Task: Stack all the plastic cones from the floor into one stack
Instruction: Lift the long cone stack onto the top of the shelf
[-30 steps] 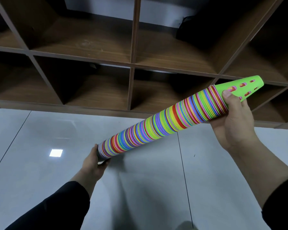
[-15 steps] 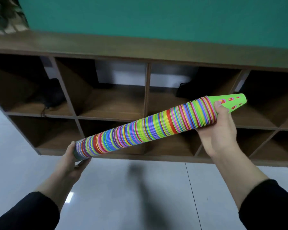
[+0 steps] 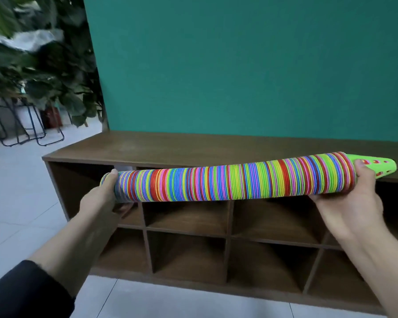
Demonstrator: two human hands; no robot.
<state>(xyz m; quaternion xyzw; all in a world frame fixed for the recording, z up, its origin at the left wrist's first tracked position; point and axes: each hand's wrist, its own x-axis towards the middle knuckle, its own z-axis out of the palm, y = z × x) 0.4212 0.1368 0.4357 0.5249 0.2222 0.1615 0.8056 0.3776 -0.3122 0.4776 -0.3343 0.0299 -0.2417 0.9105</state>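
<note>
The stack of plastic cones (image 3: pixel 234 180), a long many-coloured column ending in a green cone (image 3: pixel 381 167) at its right, lies nearly level in the air just in front of the top edge of the wooden shelf unit (image 3: pixel 170 145), with the left hand (image 3: pixel 106 198) curled round its wide end and the right hand (image 3: pixel 352 198) wrapped under its narrow end, thumb pressing on top. No loose cones show on the tiled floor (image 3: pixel 21 191), so the stacking looks finished and the carrying step is in hand. The next move probably calls for setting the stack down on the shelf top, both ends kept level so the column does not bend or slide apart.
</note>
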